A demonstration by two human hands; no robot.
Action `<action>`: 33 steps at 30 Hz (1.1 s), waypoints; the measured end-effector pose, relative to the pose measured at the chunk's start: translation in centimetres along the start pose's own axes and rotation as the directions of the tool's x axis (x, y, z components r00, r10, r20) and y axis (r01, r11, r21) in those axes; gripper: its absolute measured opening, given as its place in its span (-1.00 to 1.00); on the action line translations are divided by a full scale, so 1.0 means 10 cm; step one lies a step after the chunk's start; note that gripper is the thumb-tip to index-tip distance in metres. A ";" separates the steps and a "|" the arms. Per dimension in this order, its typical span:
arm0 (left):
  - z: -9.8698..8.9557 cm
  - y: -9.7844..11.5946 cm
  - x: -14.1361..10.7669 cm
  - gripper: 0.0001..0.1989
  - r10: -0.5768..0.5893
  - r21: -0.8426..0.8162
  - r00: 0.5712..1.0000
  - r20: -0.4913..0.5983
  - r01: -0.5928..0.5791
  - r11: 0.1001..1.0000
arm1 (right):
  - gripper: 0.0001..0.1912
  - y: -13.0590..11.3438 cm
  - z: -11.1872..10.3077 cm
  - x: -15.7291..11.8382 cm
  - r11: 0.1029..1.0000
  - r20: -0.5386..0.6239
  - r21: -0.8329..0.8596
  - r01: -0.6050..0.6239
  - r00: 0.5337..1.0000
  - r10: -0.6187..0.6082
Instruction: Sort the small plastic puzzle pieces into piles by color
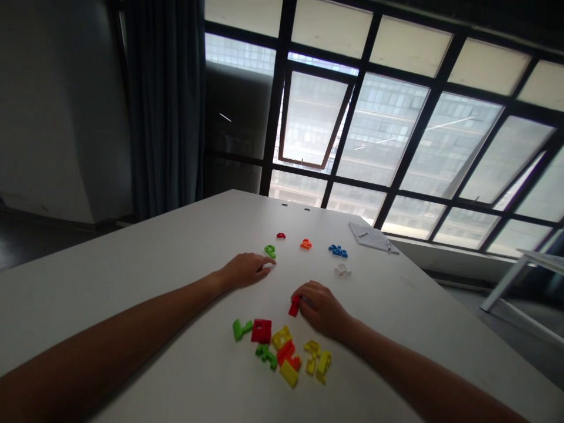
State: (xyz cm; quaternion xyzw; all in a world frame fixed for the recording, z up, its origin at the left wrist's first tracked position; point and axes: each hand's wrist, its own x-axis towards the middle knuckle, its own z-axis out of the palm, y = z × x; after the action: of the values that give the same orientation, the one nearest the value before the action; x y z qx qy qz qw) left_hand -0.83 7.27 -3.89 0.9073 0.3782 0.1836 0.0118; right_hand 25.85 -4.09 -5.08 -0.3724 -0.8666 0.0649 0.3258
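Head view, right hand (322, 309): fingers (308, 292) gripping red plastic piece (294, 306).
Left hand (244, 271): lying empty, curled, near green plastic piece (270, 251).
Handling: seeming light, stiff; taking edges.

Right hand (324, 309) hides a red piece (294, 306) (partly).

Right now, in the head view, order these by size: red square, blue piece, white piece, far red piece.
Red square, largest, though it sits nearest the camera; blue piece and white piece look alike; far red piece, smallest.
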 end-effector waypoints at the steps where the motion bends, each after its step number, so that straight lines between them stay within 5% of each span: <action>1: 0.00 0.01 0.00 -0.64 0.022 0.004 1.000 0.002 -0.022 1.000 | -0.74 0.01 0.00 0.00 0.999 -0.039 0.002 -0.038 0.999 0.038; 6: 0.01 0.14 -0.01 -0.69 0.049 -0.076 0.999 0.007 -0.049 0.996 | -0.56 -0.01 -0.03 0.00 0.994 -0.114 0.092 -0.057 0.991 0.068; 9: 0.02 0.30 -0.01 -0.71 0.079 -0.245 0.997 0.012 -0.073 0.967 | -0.63 -0.03 -0.04 0.00 0.994 -0.077 0.107 -0.008 0.997 0.016; 13: 0.01 0.47 -0.03 -0.72 0.183 -0.378 0.983 0.026 -0.160 0.912 | -0.72 -0.01 -0.03 0.03 0.990 -0.116 0.114 -0.081 0.989 0.094; 20: 0.01 0.53 -0.06 -0.70 0.180 -0.351 0.983 0.045 -0.153 0.924 | -0.79 0.09 -0.04 0.05 0.937 -0.161 0.228 -0.264 0.939 0.304; 33: -0.03 0.63 -0.09 -0.66 0.172 -0.271 0.983 -0.062 -0.183 0.945 | -0.88 0.05 -0.04 0.04 0.946 -0.171 0.184 -0.267 0.939 0.298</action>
State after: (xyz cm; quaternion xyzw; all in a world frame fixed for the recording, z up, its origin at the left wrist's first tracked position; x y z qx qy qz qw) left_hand 2.71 2.12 -2.87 0.9235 0.2659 0.2517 0.1140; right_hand 26.20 -3.48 -4.73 -0.4707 -0.7597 0.1426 0.4255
